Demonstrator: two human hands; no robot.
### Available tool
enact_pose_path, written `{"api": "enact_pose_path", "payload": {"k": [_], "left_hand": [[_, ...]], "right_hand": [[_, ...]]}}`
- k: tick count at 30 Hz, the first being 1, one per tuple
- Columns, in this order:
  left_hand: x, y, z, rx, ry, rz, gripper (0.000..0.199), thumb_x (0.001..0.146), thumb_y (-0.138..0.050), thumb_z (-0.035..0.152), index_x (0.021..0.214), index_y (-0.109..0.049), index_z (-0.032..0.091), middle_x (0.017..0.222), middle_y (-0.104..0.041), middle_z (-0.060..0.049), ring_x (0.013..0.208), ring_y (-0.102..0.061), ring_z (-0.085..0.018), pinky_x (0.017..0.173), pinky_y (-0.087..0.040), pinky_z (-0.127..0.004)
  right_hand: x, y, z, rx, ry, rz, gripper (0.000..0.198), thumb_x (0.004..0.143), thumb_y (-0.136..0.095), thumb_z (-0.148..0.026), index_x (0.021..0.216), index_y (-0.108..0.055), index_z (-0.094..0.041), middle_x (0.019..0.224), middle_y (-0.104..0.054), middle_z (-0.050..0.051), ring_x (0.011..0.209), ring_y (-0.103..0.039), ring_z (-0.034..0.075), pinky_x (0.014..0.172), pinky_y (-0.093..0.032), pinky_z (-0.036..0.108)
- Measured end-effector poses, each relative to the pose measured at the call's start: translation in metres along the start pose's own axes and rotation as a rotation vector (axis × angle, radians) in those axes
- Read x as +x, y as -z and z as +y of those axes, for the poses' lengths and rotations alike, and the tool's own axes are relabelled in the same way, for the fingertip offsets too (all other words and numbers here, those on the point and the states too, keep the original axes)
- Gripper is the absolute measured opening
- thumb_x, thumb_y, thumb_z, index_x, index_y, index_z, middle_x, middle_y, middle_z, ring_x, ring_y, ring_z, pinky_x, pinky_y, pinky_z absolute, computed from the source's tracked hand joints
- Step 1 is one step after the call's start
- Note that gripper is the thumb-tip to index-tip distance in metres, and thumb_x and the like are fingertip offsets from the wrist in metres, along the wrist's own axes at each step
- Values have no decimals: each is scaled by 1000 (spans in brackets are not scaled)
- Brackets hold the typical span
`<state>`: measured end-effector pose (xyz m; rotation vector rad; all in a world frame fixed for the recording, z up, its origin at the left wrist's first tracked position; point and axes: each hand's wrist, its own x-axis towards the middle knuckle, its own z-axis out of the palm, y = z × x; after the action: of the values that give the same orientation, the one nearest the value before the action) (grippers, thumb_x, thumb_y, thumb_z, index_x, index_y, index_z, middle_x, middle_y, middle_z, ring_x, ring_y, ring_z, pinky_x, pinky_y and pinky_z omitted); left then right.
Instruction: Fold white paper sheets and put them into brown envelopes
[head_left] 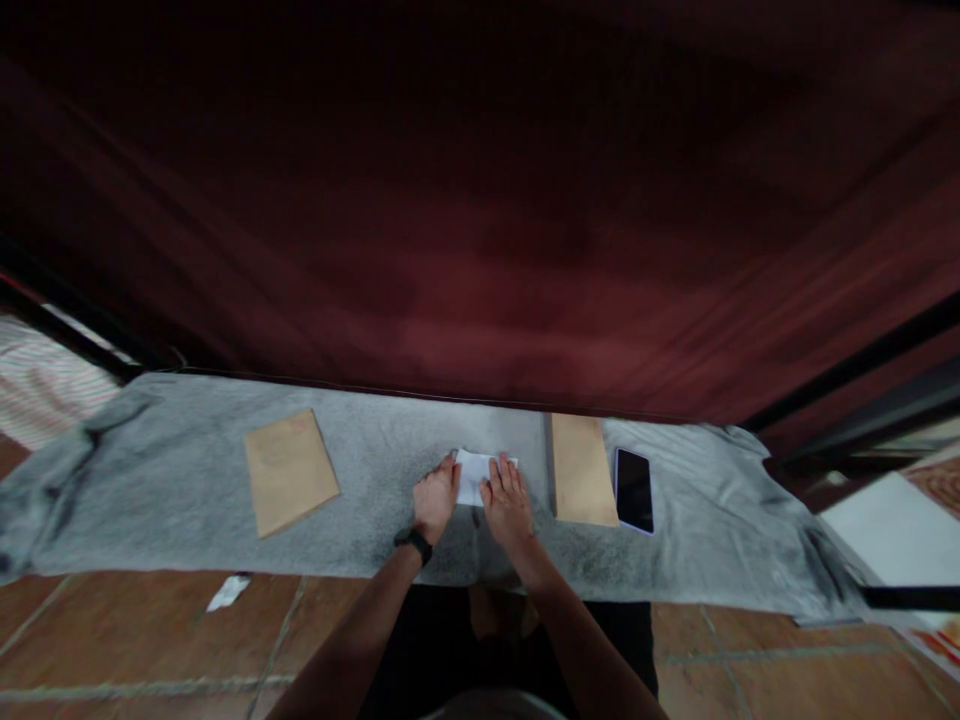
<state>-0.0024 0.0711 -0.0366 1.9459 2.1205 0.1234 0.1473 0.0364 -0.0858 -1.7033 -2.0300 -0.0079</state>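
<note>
A small white sheet of paper (pixel 472 477), seemingly folded, lies on the grey cloth in front of me. My left hand (pixel 435 497), with a dark watch on its wrist, is closed at the paper's left edge, its thumb and fingers pinching the upper left corner. On the right part of the paper my right hand (pixel 507 503) lies flat, fingers stretched out and slightly spread. It presses on the sheet without gripping it. Beneath the fingers, parts of the paper are hidden.
A grey cloth (pixel 187 470) covers the long narrow surface. To the left lies a brown envelope (pixel 291 472); to the right are a brown paper packet (pixel 583 470) and a phone (pixel 634 490). A dark red fabric panel (pixel 480 300) rises behind. A white scrap (pixel 228 592) lies on the tiled floor.
</note>
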Motion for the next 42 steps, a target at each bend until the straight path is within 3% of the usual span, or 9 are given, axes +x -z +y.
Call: {"api": "enact_pose_path", "payload": {"k": [15,26,29,33,35,42], "left_hand": [[-1,-6,3,-61,62,40,39,104,-32,40,121,-59,17,97,-74,-14,89,-73,-23,73,-47,-29],[-1,-7,4,-67,103,73,37,103,-33,40,121,-57,18,91,-73,-11,86,-71,-24,74,-50,-32],[-7,-11,8,-46,-2,198,34,102,-35,32,121,-58,15,106,-70,-15,100,-68,-26,86,-50,-37],[-19,-27,22,-82,-467,262,40,101,-36,28,135,-54,18,134,-61,-13,128,-54,-26,108,-42,-43],[-23,-37,25,-114,-597,233,45,102,-35,30,143,-48,18,145,-54,-11,138,-45,-23,115,-37,-43],[-17,-50,3,-75,-506,241,54,102,-31,35,150,-40,12,156,-42,-12,149,-30,-23,122,-23,-44]], "right_hand": [[-8,0,-8,-70,-115,-45,55,101,-49,-32,151,-40,-14,160,-28,21,148,-29,34,116,-31,57],[-9,-5,-6,-125,-107,11,55,99,-49,-34,151,-42,-17,159,-32,21,145,-33,34,113,-32,55],[-10,-5,-6,-117,-113,7,55,99,-48,-34,151,-42,-17,159,-33,20,145,-33,33,114,-30,55],[-12,-7,-4,-118,-101,-52,55,98,-43,-23,152,-39,-13,160,-29,21,147,-29,33,116,-27,54],[-13,-8,-3,-126,-95,-79,57,96,-41,-16,153,-37,-11,161,-27,22,148,-28,32,117,-26,53],[-13,-8,-3,-119,-102,-5,53,100,-41,-24,153,-38,-16,160,-31,18,146,-32,31,115,-28,54]]}}
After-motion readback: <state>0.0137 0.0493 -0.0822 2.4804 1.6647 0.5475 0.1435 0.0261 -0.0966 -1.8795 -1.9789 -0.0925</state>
